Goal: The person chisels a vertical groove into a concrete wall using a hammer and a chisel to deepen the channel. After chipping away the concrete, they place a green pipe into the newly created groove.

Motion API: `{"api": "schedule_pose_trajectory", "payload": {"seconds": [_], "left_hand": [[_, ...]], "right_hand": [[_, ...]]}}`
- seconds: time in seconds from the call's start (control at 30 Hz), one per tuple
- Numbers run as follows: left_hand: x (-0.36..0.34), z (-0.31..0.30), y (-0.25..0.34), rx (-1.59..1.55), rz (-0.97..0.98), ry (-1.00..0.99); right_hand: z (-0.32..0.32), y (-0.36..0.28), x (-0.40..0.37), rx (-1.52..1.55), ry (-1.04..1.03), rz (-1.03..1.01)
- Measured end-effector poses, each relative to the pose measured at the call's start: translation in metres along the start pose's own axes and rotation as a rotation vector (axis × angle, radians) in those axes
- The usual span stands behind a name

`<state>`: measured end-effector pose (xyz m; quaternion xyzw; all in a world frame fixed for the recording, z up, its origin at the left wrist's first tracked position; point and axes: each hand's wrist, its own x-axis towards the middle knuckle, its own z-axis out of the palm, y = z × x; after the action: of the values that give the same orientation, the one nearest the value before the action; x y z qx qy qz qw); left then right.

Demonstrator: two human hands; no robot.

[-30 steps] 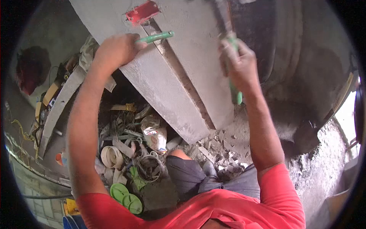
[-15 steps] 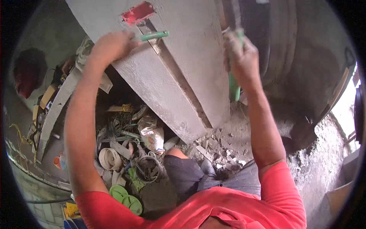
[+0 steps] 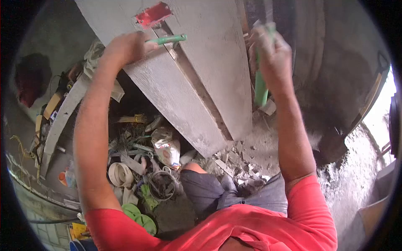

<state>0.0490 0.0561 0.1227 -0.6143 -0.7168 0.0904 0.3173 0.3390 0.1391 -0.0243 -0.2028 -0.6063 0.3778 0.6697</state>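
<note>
My left hand point(image 3: 130, 48) grips a green handle point(image 3: 171, 39) at the groove's point(image 3: 195, 83) far end; my right hand point(image 3: 274, 56) clasps a green-handled tool point(image 3: 261, 88). A misaimed swing could strike my left hand.

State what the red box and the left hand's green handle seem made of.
Red box: probably plastic, grey-smeared, judging by its bright red interior; painted metal is possible.
Green handle, in the left hand: likely smooth moulded plastic, given its uniform colour and rounded end.
</note>
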Motion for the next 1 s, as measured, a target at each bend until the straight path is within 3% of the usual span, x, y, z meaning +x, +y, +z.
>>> {"api": "schedule_pose_trajectory", "payload": {"seconds": [0.1,0.17,0.23,0.37,0.43,0.53,0.63,0.7,0.77,0.8,0.9,0.97,1.0], "left_hand": [[0.001,0.001,0.000,0.004,0.023,0.040],[-0.003,-0.008,0.008,0.004,-0.014,-0.009],[-0.005,-0.011,0.011,0.010,-0.042,-0.045],[-0.004,-0.010,0.006,-0.002,0.024,-0.045],[-0.003,-0.008,0.005,-0.018,0.021,-0.054],[0.004,0.003,-0.004,0.007,0.037,-0.016],[0.007,-0.003,-0.007,-0.033,0.088,-0.057],[0.000,-0.007,0.002,0.006,0.043,-0.045],[-0.004,0.010,-0.007,-0.019,0.064,-0.018],[-0.004,0.014,-0.005,-0.044,0.086,0.007],[-0.053,0.049,0.023,-0.058,-0.111,0.152],[-0.078,0.086,0.041,-0.079,-0.161,0.170],[-0.085,0.113,0.046,-0.176,-0.168,0.281]], "right_hand": [[0.014,-0.010,0.007,0.212,0.228,-0.255],[0.045,0.024,-0.005,0.241,0.164,-0.052],[0.058,0.064,-0.008,-0.486,-0.396,0.303],[0.029,0.050,-0.011,-0.330,-0.368,0.361],[0.016,0.032,-0.013,-0.214,-0.207,0.305],[0.006,-0.001,-0.005,0.018,-0.008,0.036],[0.034,-0.004,0.001,0.324,0.215,-0.125],[0.062,0.061,-0.010,0.051,-0.002,0.056],[0.068,0.079,-0.022,-0.269,-0.337,0.345],[0.062,0.075,-0.024,-0.270,-0.326,0.342],[0.042,0.071,-0.043,-0.259,-0.410,0.406],[0.031,0.078,-0.069,-0.288,-0.396,0.363],[0.025,0.083,-0.081,-0.298,-0.396,0.321]]}}
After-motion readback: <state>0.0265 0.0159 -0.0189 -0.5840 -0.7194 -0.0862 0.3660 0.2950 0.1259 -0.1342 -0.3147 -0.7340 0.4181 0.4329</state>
